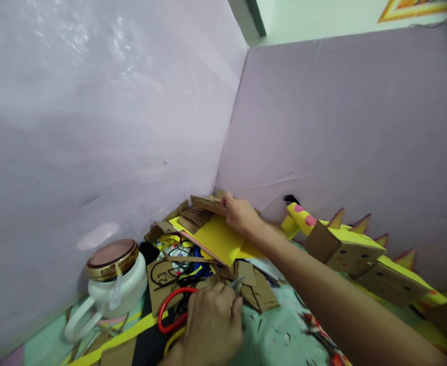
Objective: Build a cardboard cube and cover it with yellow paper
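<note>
Nearest you, on the table [269,333], your left hand [214,320] is curled closed around the scissors [163,311], with the red loop showing on its left and the tip poking out beyond your thumb toward the scraps [259,295]. Whether the blades are fully together is hard to tell. That bare tip is the main risk: it points in the general direction of your right forearm, so drawing that arm back low and quickly could bring skin onto metal. A yellow loop sits just under the red one; if it belongs to another tool, lifting your left hand might drag it along. To the left stands the mug [130,287], with its lid [113,259] on top and its handle toward you; a sideways sweep of your left elbow could knock it. Between mug and scraps, black cord [158,277] lies in loose loops that could snag on the scissors. Farther off, your right hand [242,216] reaches over the yellow sheet [221,239], thumb and fingers pinching the edge of a cardboard piece [208,204] atop the pile by the wall corner. Pulled sharply, it could send loose pieces sliding. The dinosaur [345,254], right of that forearm, could be nudged if your arm swings outward.
</note>
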The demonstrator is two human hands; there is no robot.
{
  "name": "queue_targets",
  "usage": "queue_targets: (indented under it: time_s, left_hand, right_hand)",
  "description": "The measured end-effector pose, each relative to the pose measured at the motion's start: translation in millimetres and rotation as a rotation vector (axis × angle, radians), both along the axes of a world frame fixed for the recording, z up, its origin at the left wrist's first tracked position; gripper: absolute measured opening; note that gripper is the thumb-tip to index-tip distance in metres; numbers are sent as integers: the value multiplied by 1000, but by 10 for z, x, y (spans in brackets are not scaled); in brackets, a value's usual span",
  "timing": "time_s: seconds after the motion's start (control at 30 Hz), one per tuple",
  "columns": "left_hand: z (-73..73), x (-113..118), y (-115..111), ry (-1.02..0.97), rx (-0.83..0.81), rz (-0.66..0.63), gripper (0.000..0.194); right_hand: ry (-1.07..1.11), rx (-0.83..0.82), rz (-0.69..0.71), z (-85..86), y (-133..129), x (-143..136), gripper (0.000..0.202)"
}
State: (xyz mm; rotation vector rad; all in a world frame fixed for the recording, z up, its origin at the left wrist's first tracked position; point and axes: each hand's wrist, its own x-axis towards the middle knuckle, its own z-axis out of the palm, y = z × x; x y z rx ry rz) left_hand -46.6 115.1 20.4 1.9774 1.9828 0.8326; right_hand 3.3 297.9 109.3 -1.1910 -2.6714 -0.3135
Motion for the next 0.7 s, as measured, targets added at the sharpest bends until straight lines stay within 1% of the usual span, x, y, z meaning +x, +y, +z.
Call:
queue_targets:
  time_s: [0.07,0.1,0.13,0.17,0.2,0.23,0.33,0.4,0.43,0.53,0.57,0.63,0.7]
  left_hand:
    - [86,-27,64,-60,-85,56,18]
    - [116,-56,118,-152,-95,95,16]
    - [135,-98,188,-279,-81,145,17]
    - [146,-153,271,-453,-47,208,25]
    - [149,-220,362,-696,-23,310,36]
    - [147,-295,456,-779,-32,367,42]
    - [130,-528,694,-949,-121,448,39]
    - [115,-654,780,-1050,-149,479,32]
    - [106,-704,802,-1095,-152,492,31]
    - [70,-796,817,-1206,-132,527,33]
    - [56,-811,816,-1236,-119,534,31]
    - [29,-821,814,-1286,-84,543,27]
    - [8,-815,814,-1323,-43,541,29]
  right_hand:
    - [3,23,-2,38,15,-8,34]
    - [-1,29,5,47,10,-17,33]
    - [-9,31,16,48,-4,-27,32]
    - [-20,27,30,42,-26,-40,30]
    - [-33,20,46,28,-55,-55,29]
    - [-49,10,61,6,-90,-73,27]
    - [-94,-21,98,-98,-216,-136,25]
    - [-110,-32,123,-183,-293,-179,26]
    - [-116,-35,136,-224,-323,-196,32]
    - [-140,-47,187,-325,-362,-214,64]
    - [-151,-51,206,-347,-358,-206,72]
    - [-171,-59,238,-368,-331,-175,78]
    - [-185,-65,259,-357,-287,-134,79]
